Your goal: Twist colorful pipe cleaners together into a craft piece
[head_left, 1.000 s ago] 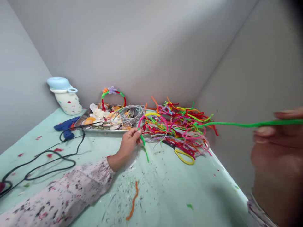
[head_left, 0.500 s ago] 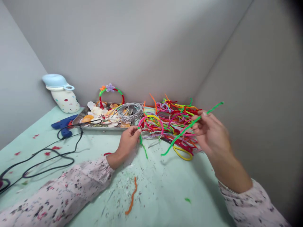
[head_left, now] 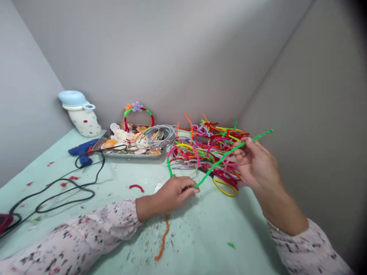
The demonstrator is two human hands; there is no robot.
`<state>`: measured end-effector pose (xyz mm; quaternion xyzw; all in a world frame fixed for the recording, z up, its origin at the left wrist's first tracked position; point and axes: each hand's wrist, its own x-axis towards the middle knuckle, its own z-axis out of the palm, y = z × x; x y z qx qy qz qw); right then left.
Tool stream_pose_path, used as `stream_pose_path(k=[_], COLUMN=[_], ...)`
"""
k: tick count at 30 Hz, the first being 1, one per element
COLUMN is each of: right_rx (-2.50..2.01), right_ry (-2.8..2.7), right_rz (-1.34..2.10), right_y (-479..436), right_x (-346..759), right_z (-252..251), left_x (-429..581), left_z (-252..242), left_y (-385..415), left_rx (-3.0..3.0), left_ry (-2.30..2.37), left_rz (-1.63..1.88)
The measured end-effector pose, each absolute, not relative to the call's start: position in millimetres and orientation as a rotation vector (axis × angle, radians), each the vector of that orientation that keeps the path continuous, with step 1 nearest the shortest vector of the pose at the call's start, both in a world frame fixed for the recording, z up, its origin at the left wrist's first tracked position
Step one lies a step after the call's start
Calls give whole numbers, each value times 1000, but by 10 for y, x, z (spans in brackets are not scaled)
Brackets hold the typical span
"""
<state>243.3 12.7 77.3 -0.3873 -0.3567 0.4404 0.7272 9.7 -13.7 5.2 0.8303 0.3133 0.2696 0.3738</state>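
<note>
Taking the left hand (head_left: 173, 194) as the centre of a clock face, the right hand (head_left: 256, 160) sits between two and three o'clock, its thumb and finger pinching a green pipe cleaner (head_left: 219, 162) nearer the upper end, with a short tip standing free past the grip. The left hand is closed, its fingertips on the lower end of that same strand, so it slants between the two, nearly straight. A wire loop (head_left: 168, 162), wrapped in green, yellow and pink, stands at about twelve o'clock; its green foot drops behind the left hand, and whether the fingers hold it too cannot be told. To handle the strand well, a light pinch close to the lower end should give the best control, while the right hand keeps a gentle pull so that the wire core does not kink. The loop's foot would be best kept steady meanwhile. The pile of pipe cleaners (head_left: 220, 141) at one to two o'clock could snag the fuzz, as could the yellow-handled scissors (head_left: 229, 195) at three, so lifting the strand clear seems wise.
</note>
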Motion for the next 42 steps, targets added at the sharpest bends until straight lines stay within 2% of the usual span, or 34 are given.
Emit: stream_pose_path(k=[16,24,30,42], right_rx=[-873,-848,-879,-871], right_ry=[-713,-588,-501,-566], right_rz=[598,618,745,769], right_y=[149,171,252,286], right_x=[2800,2878,2954,3001], right_z=[1073,1072,1015,992], left_x=[66,70,44,40], left_z=[20,98,104,-13], left_y=[-129,-137,-107,34], left_rx=[1970,1969,1697,1126], left_ry=[823,714,735,742], left_rz=[622,661,595,809])
